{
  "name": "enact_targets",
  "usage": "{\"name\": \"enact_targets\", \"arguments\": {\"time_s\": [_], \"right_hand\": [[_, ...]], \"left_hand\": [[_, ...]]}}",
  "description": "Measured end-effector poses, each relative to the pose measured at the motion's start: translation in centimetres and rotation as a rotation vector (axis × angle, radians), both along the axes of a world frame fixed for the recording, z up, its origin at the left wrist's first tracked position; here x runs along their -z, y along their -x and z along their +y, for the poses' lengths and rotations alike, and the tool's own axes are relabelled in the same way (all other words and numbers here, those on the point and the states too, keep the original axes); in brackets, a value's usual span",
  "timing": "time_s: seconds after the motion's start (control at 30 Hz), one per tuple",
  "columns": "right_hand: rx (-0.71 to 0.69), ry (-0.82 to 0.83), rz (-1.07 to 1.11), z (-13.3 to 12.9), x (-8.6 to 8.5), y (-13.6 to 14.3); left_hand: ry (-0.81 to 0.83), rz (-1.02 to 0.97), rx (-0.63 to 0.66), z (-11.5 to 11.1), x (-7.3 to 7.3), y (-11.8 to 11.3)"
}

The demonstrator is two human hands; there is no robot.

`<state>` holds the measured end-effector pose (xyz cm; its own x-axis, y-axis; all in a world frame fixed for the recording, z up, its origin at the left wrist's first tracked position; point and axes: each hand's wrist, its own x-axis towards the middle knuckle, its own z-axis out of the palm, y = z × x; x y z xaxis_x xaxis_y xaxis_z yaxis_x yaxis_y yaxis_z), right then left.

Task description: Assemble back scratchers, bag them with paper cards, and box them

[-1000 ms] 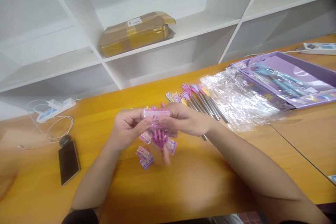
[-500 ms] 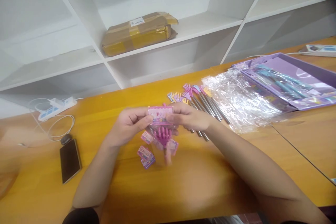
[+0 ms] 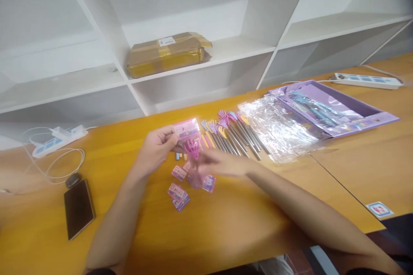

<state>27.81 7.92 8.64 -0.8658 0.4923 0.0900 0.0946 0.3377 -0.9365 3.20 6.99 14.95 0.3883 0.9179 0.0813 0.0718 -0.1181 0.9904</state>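
My left hand [image 3: 158,148] is closed, pinching a pink printed header card [image 3: 188,129] between thumb and fingers. Below the card hangs a pink back scratcher [image 3: 193,148] with a hand-shaped head, seemingly in a clear bag. My right hand [image 3: 222,162] is at the scratcher just under its head; motion smears its fingers, so I cannot tell whether they grip it. Just beyond lie several back scratchers [image 3: 238,135] with colourful heads and metal rods. Small printed cards [image 3: 178,195] lie on the table below my hands, with another card [image 3: 209,183] to their right.
Clear plastic bags [image 3: 284,124] lie right of the scratchers, against an open purple box [image 3: 358,126] with blue packaged items. A phone [image 3: 78,208], a cable and a power strip [image 3: 60,141] are at the left. A taped cardboard parcel [image 3: 167,56] rests on the shelf behind.
My right hand has let go of the card's right side and moved down to the scratcher. My left hand still holds the card, now tilted. The view has shifted slightly right.
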Motion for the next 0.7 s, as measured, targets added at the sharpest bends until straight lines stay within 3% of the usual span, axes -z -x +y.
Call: {"name": "enact_targets", "arguments": {"time_s": [0.13,0.27,0.37,0.47,0.53,0.7], "right_hand": [[0.133,-0.123,-0.15,-4.8,1.4,-0.7],[0.439,0.027,-0.127,-6.0,2.0,-6.1],[0.797,-0.125,-0.251,-3.8,1.7,-12.8],[1.143,-0.314,-0.607,-0.1,0.9,-20.1],[1.296,-0.334,-0.934,2.4,0.3,-24.3],[1.485,-0.235,-1.201,7.0,-0.2,-30.7]], "left_hand": [[-0.022,0.03,0.005,-0.3,0.0,-0.5],[-0.048,0.157,0.119,-1.0,-0.8,-0.6],[-0.097,0.277,0.196,-1.4,-1.4,-0.4],[-0.138,0.384,0.231,-1.5,-1.7,-0.3],[-0.159,0.45,0.231,-1.5,-1.7,-0.4],[-0.225,0.517,0.189,-1.4,-1.8,-0.3]]}}
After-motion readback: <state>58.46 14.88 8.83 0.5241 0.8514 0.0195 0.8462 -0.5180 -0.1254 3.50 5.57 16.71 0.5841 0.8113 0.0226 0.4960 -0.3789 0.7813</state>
